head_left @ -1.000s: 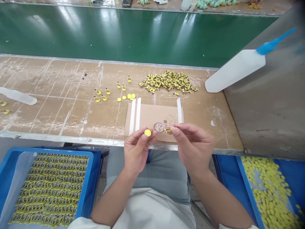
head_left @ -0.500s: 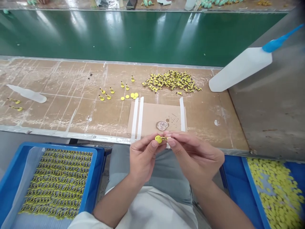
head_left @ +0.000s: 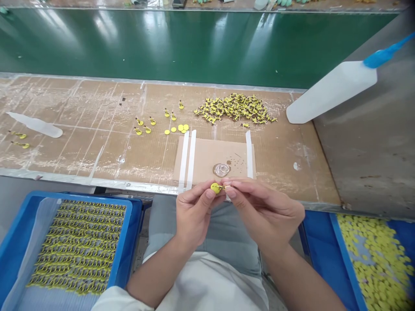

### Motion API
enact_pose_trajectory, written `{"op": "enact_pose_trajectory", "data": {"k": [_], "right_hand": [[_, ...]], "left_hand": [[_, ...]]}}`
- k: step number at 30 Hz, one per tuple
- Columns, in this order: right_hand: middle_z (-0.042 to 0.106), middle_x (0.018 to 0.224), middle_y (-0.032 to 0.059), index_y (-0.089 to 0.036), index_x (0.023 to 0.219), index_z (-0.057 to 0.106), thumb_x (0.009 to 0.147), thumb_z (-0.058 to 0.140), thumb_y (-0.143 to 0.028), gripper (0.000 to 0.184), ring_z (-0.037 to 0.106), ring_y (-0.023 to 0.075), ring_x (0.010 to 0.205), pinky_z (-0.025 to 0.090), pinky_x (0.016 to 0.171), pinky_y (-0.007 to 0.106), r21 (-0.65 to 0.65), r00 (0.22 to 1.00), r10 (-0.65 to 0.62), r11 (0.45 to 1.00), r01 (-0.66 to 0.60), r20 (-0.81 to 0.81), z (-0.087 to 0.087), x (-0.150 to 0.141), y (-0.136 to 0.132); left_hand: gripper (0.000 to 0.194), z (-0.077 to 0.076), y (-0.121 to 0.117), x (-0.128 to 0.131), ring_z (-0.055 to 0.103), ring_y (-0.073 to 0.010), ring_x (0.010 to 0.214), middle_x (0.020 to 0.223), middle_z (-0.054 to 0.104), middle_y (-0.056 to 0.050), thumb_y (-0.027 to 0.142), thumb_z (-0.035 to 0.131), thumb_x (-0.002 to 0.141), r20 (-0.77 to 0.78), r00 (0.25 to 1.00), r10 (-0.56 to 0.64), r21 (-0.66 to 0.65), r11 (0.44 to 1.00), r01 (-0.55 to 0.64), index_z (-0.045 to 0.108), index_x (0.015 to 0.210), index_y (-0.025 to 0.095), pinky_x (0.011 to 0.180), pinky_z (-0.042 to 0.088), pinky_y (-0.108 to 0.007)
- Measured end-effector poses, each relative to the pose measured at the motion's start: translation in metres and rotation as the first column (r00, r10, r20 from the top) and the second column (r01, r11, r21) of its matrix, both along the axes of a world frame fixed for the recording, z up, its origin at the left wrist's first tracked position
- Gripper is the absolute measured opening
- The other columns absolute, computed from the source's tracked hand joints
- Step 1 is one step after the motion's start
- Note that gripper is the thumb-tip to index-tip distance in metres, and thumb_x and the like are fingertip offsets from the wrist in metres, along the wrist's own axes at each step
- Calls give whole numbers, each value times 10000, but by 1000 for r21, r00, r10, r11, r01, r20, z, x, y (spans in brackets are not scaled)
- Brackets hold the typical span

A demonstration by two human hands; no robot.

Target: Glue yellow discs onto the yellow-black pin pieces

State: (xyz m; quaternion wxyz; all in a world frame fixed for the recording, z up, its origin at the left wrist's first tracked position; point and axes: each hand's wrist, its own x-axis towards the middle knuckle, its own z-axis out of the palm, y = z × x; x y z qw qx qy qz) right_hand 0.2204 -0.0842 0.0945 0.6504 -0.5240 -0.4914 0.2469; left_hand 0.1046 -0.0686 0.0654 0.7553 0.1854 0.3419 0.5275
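Between thumb and fingers, my left hand (head_left: 196, 211) pinches a round yellow base (head_left: 215, 188). My right hand (head_left: 270, 211) pinches the small yellow figurine (head_left: 222, 187) joined or pressed to that base; its fingertips hide much of the figure. Both hands meet just over the table's front edge. Right behind them, a clear blob of glue (head_left: 221, 169) sits on a cardboard sheet (head_left: 207, 157) held by white tape strips. Beyond the sheet lie a heap of loose yellow and dark figurines (head_left: 236, 108) and several loose yellow discs (head_left: 180, 128).
Several figurines on bases (head_left: 148, 129) stand left of the discs. A white bottle with a blue nozzle (head_left: 333, 93) leans at the right against a metal panel. A blue tray (head_left: 129, 211) of rowed figurines is lower left; a bin of yellow discs (head_left: 372, 259) is lower right.
Both hands stay in nearly the same place, with the figurine and base still pinched between them. The camera view has shifted slightly.
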Motion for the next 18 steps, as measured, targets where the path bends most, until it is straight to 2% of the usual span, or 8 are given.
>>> {"op": "enact_pose_trajectory", "data": {"k": [7, 18], "right_hand": [[787, 955, 27, -266, 950, 789, 778, 774, -37, 286, 757, 221, 860, 655, 805, 367, 2, 1000, 28, 1000, -28, -13, -1, 0, 0], [789, 941, 25, -276, 936, 790, 782, 779, -72, 256, 761, 234, 847, 666, 780, 386, -4, 1000, 18, 1000, -18, 16, 0, 1, 1]], "left_hand": [[139, 1, 0, -1, 770, -154, 878, 923, 812, -19, 246, 801, 803, 57, 998, 3, 11, 1000, -4, 809, 941, 260, 814, 630, -214], [154, -1, 0, 0, 770, -189, 894, 927, 810, -42, 283, 835, 759, -15, 999, 30, -10, 999, -31, 815, 908, 255, 801, 638, -250]]}}
